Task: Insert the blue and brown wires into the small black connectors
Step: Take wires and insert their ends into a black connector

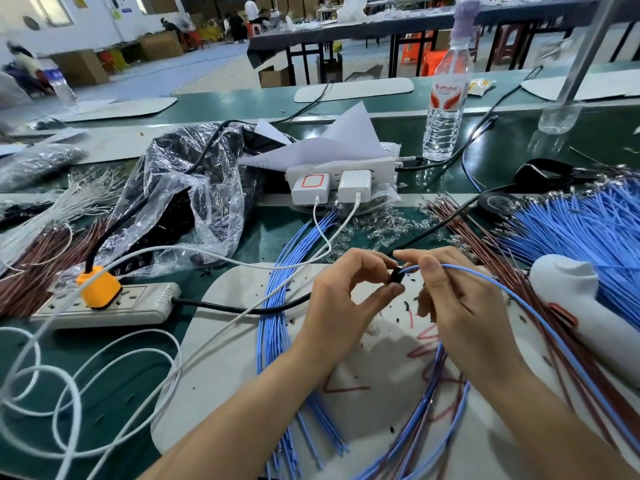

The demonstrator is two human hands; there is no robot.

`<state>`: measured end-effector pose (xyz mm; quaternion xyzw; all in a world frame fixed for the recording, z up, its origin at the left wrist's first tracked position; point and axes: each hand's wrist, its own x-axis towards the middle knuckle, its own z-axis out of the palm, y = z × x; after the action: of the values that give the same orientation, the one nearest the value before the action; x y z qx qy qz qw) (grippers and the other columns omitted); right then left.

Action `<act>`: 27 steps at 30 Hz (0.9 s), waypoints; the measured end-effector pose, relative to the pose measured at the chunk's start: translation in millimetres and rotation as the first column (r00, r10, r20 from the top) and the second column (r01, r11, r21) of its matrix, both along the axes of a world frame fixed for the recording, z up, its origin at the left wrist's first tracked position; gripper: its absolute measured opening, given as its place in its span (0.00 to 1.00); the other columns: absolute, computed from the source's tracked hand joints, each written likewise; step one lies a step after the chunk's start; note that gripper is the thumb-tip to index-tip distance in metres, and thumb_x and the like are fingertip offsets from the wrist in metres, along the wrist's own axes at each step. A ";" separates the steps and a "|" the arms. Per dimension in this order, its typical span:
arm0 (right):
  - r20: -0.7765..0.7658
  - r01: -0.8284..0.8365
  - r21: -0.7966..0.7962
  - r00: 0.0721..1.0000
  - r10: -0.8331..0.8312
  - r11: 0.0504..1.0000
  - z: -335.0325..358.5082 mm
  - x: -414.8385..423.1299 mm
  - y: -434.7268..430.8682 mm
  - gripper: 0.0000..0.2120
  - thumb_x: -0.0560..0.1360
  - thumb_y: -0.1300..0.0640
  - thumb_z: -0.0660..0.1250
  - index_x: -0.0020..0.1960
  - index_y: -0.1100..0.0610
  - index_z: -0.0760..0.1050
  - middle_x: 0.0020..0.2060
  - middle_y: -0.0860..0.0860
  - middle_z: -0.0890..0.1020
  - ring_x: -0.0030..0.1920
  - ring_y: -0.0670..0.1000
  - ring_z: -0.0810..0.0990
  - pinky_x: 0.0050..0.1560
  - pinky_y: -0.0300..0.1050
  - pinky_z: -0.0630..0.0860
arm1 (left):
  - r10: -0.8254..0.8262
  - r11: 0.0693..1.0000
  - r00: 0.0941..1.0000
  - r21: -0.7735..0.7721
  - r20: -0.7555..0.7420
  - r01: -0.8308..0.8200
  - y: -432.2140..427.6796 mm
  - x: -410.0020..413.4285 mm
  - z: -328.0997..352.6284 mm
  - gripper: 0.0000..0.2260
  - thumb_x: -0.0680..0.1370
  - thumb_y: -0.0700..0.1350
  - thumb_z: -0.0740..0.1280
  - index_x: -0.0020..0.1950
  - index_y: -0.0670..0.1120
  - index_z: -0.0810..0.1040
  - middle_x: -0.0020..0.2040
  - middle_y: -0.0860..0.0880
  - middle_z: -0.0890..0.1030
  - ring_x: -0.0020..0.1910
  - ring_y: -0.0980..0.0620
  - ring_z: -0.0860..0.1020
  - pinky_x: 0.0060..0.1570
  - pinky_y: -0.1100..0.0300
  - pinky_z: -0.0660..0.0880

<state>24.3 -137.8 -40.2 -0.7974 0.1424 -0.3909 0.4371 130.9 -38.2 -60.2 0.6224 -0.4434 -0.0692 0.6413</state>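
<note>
At lower centre of the frame, over a grey mat [242, 358], the left hand [346, 299] pinched a small black connector [396, 276] between thumb and forefinger, its other fingers loosely curled. Just to its right, the right hand [460, 306] pinched a blue wire [464, 268] close to the tip, which met the connector's face; whether the terminal had seated could not be told. The wire swept away toward the lower right edge. Loose blue wires [581, 223] fanned out at right, brown wires [446, 216] lay beside them at centre right (the next colour due, by the task), and a looped bundle [426, 410] of both colours lay at bottom centre. Done well, the step likely called for a grip kept near the tip so the thin wire would not buckle. The terminal needed lining up square with its cavity, then a straight push until it latched and a light tug to check. A crooked entry risked bending the terminal.
</note>
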 end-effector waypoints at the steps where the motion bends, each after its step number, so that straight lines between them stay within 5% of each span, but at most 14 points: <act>1: 0.004 -0.005 0.008 1.000 0.005 1.000 0.0 0.1 0.3 0.14 0.80 0.55 0.57 0.52 0.56 0.81 0.39 0.42 0.77 0.34 0.41 0.76 0.39 0.29 0.67 | -0.007 1.000 1.000 -0.007 0.009 0.007 0.2 0.1 0.5 0.10 0.72 0.38 0.72 0.46 0.50 0.74 0.50 0.45 0.80 0.50 0.48 0.80 0.54 0.55 0.77; 8: 0.015 0.012 0.118 1.000 -0.014 0.993 0.2 -0.4 -1.2 0.14 0.81 0.57 0.57 0.45 0.53 0.80 0.33 0.50 0.79 0.27 0.49 0.77 0.32 0.35 0.71 | -0.017 1.000 0.986 0.018 0.164 0.015 0.1 0.4 -1.6 0.13 0.74 0.32 0.69 0.56 0.45 0.80 0.53 0.48 0.79 0.51 0.51 0.80 0.53 0.54 0.78; 13: -0.011 -0.092 0.232 0.995 0.097 0.968 0.6 -0.2 -1.1 0.03 0.75 0.55 0.68 0.46 0.48 0.80 0.35 0.49 0.82 0.32 0.49 0.82 0.33 0.42 0.79 | 0.044 0.999 0.998 0.023 0.054 -0.046 0.5 -2.2 2.7 0.11 0.73 0.33 0.69 0.48 0.50 0.76 0.47 0.45 0.81 0.45 0.48 0.81 0.49 0.51 0.79; 17: 0.035 -0.093 0.280 0.996 0.087 0.955 3.5 -0.6 -3.2 0.09 0.72 0.66 0.70 0.43 0.51 0.80 0.33 0.50 0.83 0.32 0.48 0.82 0.34 0.39 0.79 | 0.113 0.990 0.953 0.053 0.283 -0.133 2.6 -1.0 5.0 0.08 0.72 0.29 0.68 0.43 0.41 0.81 0.46 0.47 0.81 0.46 0.54 0.79 0.48 0.63 0.77; 19: 0.180 -0.110 0.459 0.983 0.029 0.882 10.5 -2.3 -8.9 0.11 0.71 0.68 0.69 0.39 0.53 0.81 0.30 0.51 0.83 0.31 0.47 0.82 0.37 0.36 0.78 | 0.242 0.960 0.892 0.041 0.382 -0.278 5.6 5.9 10.2 0.11 0.72 0.27 0.67 0.44 0.40 0.84 0.47 0.48 0.81 0.47 0.56 0.78 0.49 0.69 0.73; 22: 0.398 -0.247 0.749 0.910 -0.119 0.615 22.1 -6.4 -26.9 0.09 0.68 0.66 0.69 0.35 0.55 0.82 0.30 0.49 0.82 0.30 0.45 0.80 0.36 0.33 0.78 | 0.551 0.814 0.725 -0.075 0.414 -0.576 19.2 30.2 21.7 0.14 0.73 0.26 0.64 0.47 0.41 0.84 0.47 0.47 0.80 0.47 0.51 0.78 0.50 0.63 0.74; 25: 0.412 -0.228 0.844 0.855 -0.316 0.485 26.8 -11.3 -43.2 0.11 0.74 0.68 0.65 0.38 0.56 0.78 0.28 0.47 0.80 0.29 0.43 0.78 0.35 0.32 0.75 | 0.746 0.648 0.612 -0.070 0.264 -0.759 33.7 53.9 27.6 0.15 0.75 0.26 0.61 0.50 0.40 0.83 0.49 0.49 0.76 0.49 0.48 0.77 0.54 0.59 0.74; 27: 0.380 -0.175 0.859 0.848 -0.370 0.481 25.0 -11.5 -44.9 0.10 0.75 0.68 0.65 0.39 0.56 0.75 0.27 0.46 0.78 0.29 0.43 0.77 0.34 0.32 0.74 | 0.783 0.612 0.602 -0.019 0.156 -0.791 35.0 57.3 28.6 0.13 0.76 0.29 0.61 0.51 0.40 0.82 0.50 0.51 0.74 0.53 0.47 0.76 0.57 0.54 0.73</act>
<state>12.8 -182.7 -15.2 -0.3170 0.2441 -0.4882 0.7756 188.2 -3.2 -31.6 0.7737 -0.1691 0.2548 0.5549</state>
